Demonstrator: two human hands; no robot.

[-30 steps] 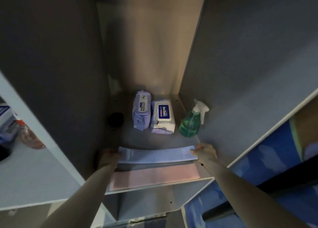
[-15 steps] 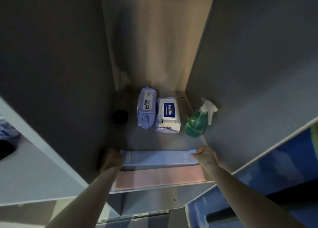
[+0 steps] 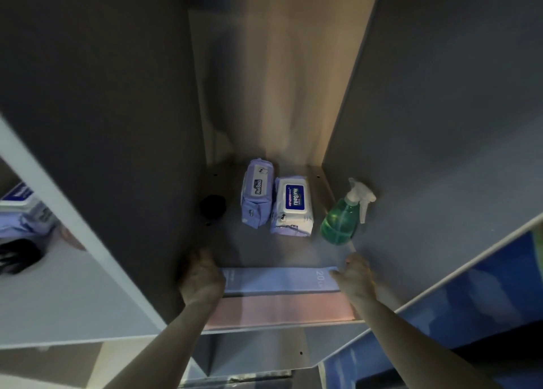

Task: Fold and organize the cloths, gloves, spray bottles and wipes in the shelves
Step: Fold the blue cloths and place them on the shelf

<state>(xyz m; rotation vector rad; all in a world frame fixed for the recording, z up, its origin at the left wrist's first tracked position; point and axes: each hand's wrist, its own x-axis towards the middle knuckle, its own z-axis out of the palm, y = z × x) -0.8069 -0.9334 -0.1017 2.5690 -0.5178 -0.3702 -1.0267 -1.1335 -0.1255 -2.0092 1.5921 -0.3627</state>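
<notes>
A long flat blue cloth pack point(image 3: 276, 280) lies across the shelf floor point(image 3: 282, 247), right behind a matching pink pack point(image 3: 279, 310) at the front edge. My left hand point(image 3: 202, 274) holds its left end and my right hand point(image 3: 355, 277) holds its right end. Two wipes packs stand further back: a purple one point(image 3: 256, 193) and a white one with a blue label point(image 3: 292, 206). To their right, a green spray bottle point(image 3: 342, 215) with a white trigger stands against the right wall. A dark lump point(image 3: 213, 206), perhaps a glove, sits at the left wall.
Tall grey walls close the compartment on both sides. On the neighbouring shelf at the left point(image 3: 58, 294) lie more wipes packs point(image 3: 26, 209) and a black item point(image 3: 17, 256). Blue fabric point(image 3: 470, 330) shows at the lower right.
The blue pack has come down level and now lies flat against the pink pack's back edge. Both hands stayed on its ends. The view moved slightly closer.
</notes>
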